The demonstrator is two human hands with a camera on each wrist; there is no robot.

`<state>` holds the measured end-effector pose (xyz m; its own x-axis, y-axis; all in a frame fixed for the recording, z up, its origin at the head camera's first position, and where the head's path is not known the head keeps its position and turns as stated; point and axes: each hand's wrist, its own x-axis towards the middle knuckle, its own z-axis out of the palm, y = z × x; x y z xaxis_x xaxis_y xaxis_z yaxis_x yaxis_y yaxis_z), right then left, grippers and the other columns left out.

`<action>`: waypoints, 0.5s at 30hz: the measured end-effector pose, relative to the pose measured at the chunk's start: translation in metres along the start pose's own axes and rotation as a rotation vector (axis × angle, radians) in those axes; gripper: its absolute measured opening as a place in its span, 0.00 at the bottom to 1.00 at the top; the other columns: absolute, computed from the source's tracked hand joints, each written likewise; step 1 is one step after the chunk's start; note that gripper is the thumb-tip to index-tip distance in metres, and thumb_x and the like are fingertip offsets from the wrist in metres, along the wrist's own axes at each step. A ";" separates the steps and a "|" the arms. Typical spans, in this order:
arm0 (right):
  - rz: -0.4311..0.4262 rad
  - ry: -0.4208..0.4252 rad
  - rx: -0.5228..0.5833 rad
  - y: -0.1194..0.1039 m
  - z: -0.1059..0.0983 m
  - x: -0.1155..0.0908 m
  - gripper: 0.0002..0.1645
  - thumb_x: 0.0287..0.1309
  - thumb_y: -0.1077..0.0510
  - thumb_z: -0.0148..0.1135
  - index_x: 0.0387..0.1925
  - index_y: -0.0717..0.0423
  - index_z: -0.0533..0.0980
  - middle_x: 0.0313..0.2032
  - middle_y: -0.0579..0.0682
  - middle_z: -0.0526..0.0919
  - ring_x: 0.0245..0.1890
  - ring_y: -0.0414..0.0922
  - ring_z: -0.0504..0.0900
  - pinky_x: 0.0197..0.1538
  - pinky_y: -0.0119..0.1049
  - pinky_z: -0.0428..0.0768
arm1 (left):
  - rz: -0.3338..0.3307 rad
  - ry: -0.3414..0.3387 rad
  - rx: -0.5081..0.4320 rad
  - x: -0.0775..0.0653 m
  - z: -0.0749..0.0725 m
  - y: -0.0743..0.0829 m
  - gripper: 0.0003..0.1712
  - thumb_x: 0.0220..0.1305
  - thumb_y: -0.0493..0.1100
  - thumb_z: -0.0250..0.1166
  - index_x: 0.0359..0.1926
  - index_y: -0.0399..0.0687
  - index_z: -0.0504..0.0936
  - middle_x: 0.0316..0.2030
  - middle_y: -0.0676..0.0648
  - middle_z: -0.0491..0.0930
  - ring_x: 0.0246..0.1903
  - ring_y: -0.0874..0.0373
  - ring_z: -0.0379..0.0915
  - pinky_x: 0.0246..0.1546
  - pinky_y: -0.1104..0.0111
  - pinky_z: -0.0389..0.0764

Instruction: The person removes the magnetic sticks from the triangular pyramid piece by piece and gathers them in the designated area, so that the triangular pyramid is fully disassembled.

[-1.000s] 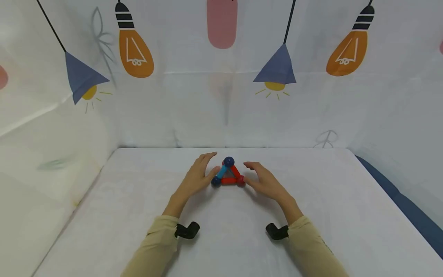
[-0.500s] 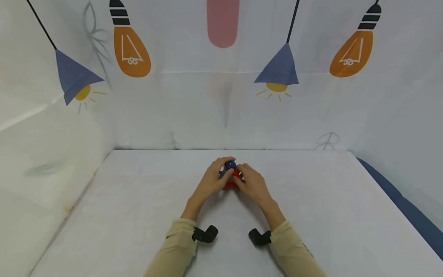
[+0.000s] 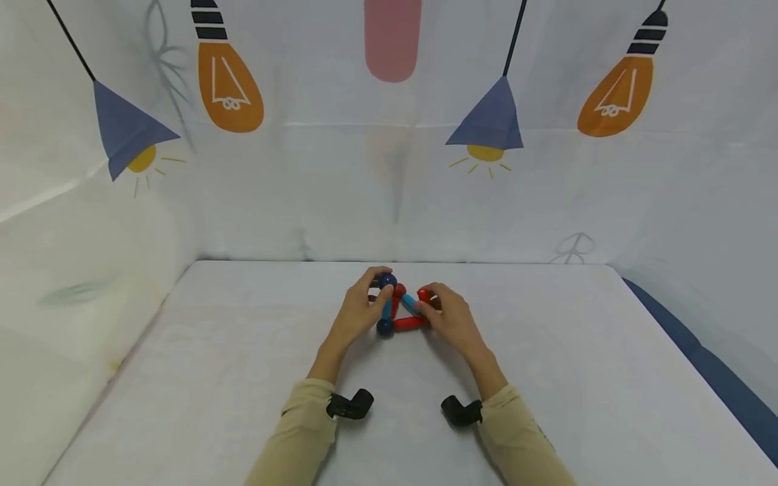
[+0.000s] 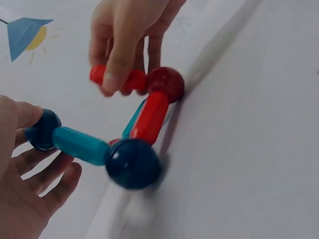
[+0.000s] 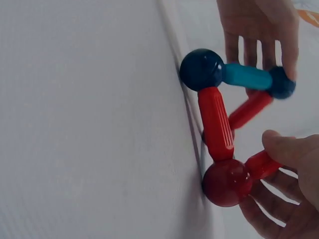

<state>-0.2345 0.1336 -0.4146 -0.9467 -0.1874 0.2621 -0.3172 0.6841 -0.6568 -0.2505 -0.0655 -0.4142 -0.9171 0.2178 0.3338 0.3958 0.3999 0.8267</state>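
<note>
A frame of rods and balls, like a magnetic stick-and-ball toy, stands on the table. My left hand (image 3: 352,307) pinches its top dark blue ball (image 4: 44,129). From that ball a light blue rod (image 4: 79,145) runs down to a lower dark blue ball (image 3: 385,327), and a red rod (image 5: 251,109) to a partly hidden rear ball. Another red rod (image 3: 408,323) joins the lower blue ball to a dark red ball (image 5: 227,182). My right hand (image 3: 452,320) pinches a red rod (image 4: 132,79) rising from that red ball; its upper end is apart from the top ball.
The white table (image 3: 243,351) extends around the frame. Behind it hangs a pale cloth backdrop (image 3: 340,196) printed with lamps and bulbs. Each sleeve carries a black wrist mount (image 3: 350,406). Dark blue fabric (image 3: 699,364) lies along the right table edge.
Both hands have closed in and taken hold of the frame. The right-hand red rod has come away from the top ball, which has tilted left in my left hand.
</note>
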 end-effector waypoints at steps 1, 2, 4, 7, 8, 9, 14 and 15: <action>0.003 0.002 0.009 0.003 -0.002 0.001 0.18 0.61 0.53 0.61 0.50 0.55 0.74 0.44 0.53 0.81 0.44 0.49 0.81 0.49 0.45 0.80 | -0.019 -0.013 -0.003 -0.001 -0.004 0.000 0.21 0.69 0.44 0.55 0.62 0.51 0.67 0.53 0.44 0.77 0.54 0.52 0.73 0.48 0.61 0.79; 0.004 0.011 0.008 0.006 -0.004 0.001 0.18 0.60 0.53 0.61 0.50 0.55 0.75 0.44 0.53 0.80 0.44 0.49 0.80 0.50 0.45 0.79 | -0.038 -0.026 -0.002 -0.001 -0.007 0.000 0.22 0.69 0.44 0.54 0.63 0.51 0.67 0.54 0.44 0.76 0.54 0.51 0.73 0.49 0.60 0.79; 0.007 0.035 0.003 0.012 -0.009 0.002 0.18 0.60 0.53 0.62 0.49 0.56 0.75 0.43 0.53 0.80 0.44 0.49 0.79 0.50 0.45 0.78 | -0.074 -0.051 0.015 -0.002 -0.013 -0.002 0.21 0.70 0.44 0.52 0.62 0.52 0.67 0.55 0.44 0.75 0.55 0.50 0.71 0.51 0.58 0.78; 0.035 0.045 0.012 0.022 -0.021 0.003 0.18 0.60 0.53 0.62 0.49 0.56 0.75 0.42 0.54 0.80 0.44 0.50 0.78 0.49 0.46 0.77 | -0.127 -0.084 0.038 -0.004 -0.020 -0.005 0.18 0.70 0.43 0.50 0.59 0.52 0.69 0.54 0.45 0.75 0.55 0.51 0.71 0.54 0.58 0.76; 0.049 0.044 0.014 0.025 -0.025 0.003 0.18 0.60 0.54 0.61 0.49 0.57 0.74 0.42 0.55 0.80 0.44 0.50 0.78 0.49 0.46 0.77 | -0.143 -0.097 0.048 -0.004 -0.022 -0.007 0.17 0.70 0.43 0.50 0.58 0.52 0.70 0.54 0.46 0.76 0.54 0.52 0.72 0.54 0.58 0.75; 0.064 0.037 0.019 0.028 -0.029 0.003 0.18 0.60 0.54 0.61 0.49 0.57 0.74 0.42 0.55 0.80 0.45 0.51 0.78 0.49 0.46 0.77 | -0.152 -0.115 0.062 -0.006 -0.023 -0.009 0.16 0.70 0.43 0.50 0.57 0.52 0.71 0.53 0.46 0.76 0.53 0.52 0.72 0.54 0.58 0.75; 0.161 -0.064 0.016 0.044 -0.050 -0.001 0.20 0.62 0.50 0.59 0.50 0.58 0.73 0.46 0.59 0.80 0.49 0.55 0.77 0.47 0.48 0.77 | -0.180 -0.234 0.128 -0.013 -0.027 -0.017 0.15 0.66 0.39 0.55 0.54 0.49 0.72 0.51 0.45 0.78 0.49 0.53 0.74 0.53 0.59 0.75; 0.183 -0.091 0.010 0.048 -0.054 -0.002 0.20 0.62 0.49 0.58 0.49 0.58 0.74 0.47 0.59 0.80 0.50 0.55 0.76 0.46 0.47 0.76 | -0.180 -0.260 0.136 -0.014 -0.027 -0.018 0.15 0.65 0.39 0.56 0.53 0.49 0.73 0.50 0.46 0.78 0.48 0.53 0.74 0.53 0.59 0.75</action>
<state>-0.2448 0.2045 -0.4081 -0.9896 -0.1236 0.0733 -0.1395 0.7055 -0.6949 -0.2458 -0.1000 -0.4211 -0.9374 0.3451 0.0468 0.2468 0.5637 0.7882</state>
